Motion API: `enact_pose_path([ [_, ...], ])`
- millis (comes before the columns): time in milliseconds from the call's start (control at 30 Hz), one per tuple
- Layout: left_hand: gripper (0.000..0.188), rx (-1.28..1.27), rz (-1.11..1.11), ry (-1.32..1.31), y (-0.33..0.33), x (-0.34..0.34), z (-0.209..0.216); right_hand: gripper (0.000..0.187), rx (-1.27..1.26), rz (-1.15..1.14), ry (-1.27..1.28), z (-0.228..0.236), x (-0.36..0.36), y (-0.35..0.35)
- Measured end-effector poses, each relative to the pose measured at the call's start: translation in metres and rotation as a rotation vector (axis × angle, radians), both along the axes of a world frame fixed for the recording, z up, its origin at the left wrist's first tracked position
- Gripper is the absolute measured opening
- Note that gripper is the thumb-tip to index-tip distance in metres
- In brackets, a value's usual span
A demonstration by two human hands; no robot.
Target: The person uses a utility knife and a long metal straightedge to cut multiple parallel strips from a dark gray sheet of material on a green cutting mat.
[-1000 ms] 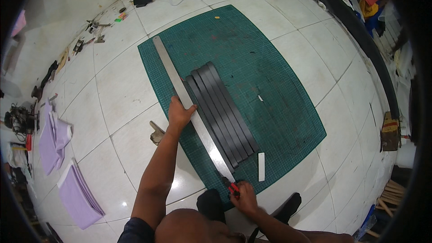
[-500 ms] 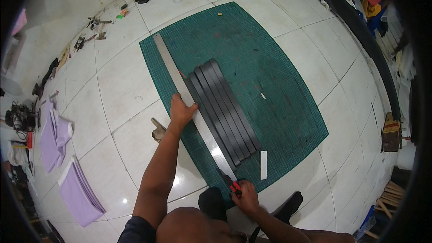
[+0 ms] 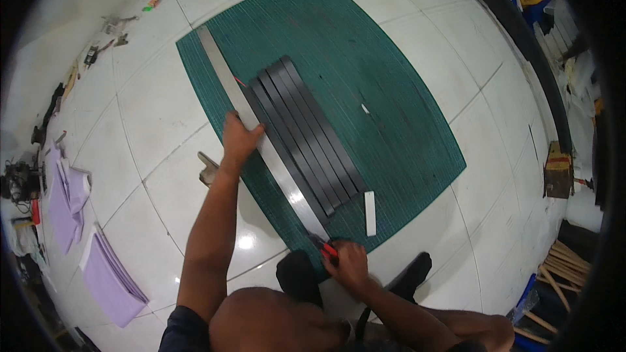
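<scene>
A long metal ruler [image 3: 218,65] lies along the left side of the green cutting mat [image 3: 385,78]. My left hand [image 3: 240,138] grips it partway along, thumb on one edge and fingers on the other. Several dark grey strips [image 3: 306,137] lie side by side right of the ruler, close along its edge. At the ruler's near end, my right hand [image 3: 350,265] is closed around a red and black utility knife [image 3: 327,249]. The knife's tip is too small to make out. A short white bar [image 3: 370,214] rests just right of the strips' near ends.
Folded lilac fabric [image 3: 107,277] lies on the tiled floor at left. A clamp-like tool [image 3: 208,169] sits beside the mat. My feet [image 3: 297,277] are at its near edge. A long black roll [image 3: 521,32] and a small box [image 3: 558,171] stand along the right.
The whole view has shifted, so the mat and everything on it sit higher and further left. Both hands keep their holds, with little visible movement relative to the ruler.
</scene>
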State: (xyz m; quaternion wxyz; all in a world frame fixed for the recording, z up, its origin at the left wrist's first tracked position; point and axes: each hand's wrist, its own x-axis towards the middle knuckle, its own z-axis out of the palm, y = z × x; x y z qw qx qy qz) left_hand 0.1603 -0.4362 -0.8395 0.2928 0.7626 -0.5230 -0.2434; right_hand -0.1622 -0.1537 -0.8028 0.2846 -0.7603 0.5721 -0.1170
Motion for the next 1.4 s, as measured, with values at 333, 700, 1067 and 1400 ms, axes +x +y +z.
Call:
enact_pose_path([
  [333,0.078,0.015,0.006,-0.034,-0.002,-0.008,0.005,0.051,-0.012,-0.014,-0.050,0.001,-0.005,-0.001],
  [700,0.079,-0.111,-0.006,-0.071,0.000,-0.008,0.002,0.040,0.045,-0.553,-0.143,0.020,-0.021,-0.069],
  [1067,0.046,-0.421,0.067,-0.283,0.002,-0.009,-0.017,0.052,0.142,-0.736,-0.183,0.020,-0.050,-0.121],
  [1400,0.038,-0.355,0.091,-0.211,0.003,-0.013,-0.019,0.065,0.190,-0.379,-0.709,0.000,0.118,-0.320],
])
